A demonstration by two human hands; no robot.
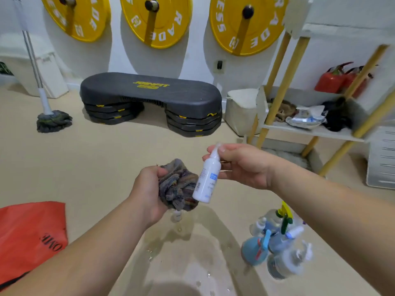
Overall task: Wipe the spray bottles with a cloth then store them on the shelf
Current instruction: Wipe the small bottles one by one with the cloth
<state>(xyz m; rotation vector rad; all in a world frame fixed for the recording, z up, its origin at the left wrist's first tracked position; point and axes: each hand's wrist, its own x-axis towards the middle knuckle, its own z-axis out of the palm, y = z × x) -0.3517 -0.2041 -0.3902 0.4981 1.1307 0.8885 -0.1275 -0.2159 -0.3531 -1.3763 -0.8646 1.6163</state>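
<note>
In the head view, one white spray bottle (pixel 207 178) hangs tilted in mid-air at the centre, above the floor (pixel 106 157). The right hand (pixel 241 165) pinches it by the nozzle end, its fingers (pixel 222 148) curled round the top. Just left of it, touching its lower side, is one bunched striped cloth (pixel 177 184), gripped by the left hand (pixel 149 189) with its fingers (pixel 158 170) closed on the fabric. One small bottle (pixel 177 216) stands on the floor beneath the cloth. Near right on the floor is a tight cluster of spray bottles (pixel 277 242), about five, too blurred to count surely. Far right stands one shelf (pixel 310 131) with wooden legs. Against the far wall sit one black step platform (pixel 149 90) and three yellow weight plates (pixel 156 20). One mop (pixel 53 120) stands far left and one red bag (pixel 27 231) lies near left.
</note>
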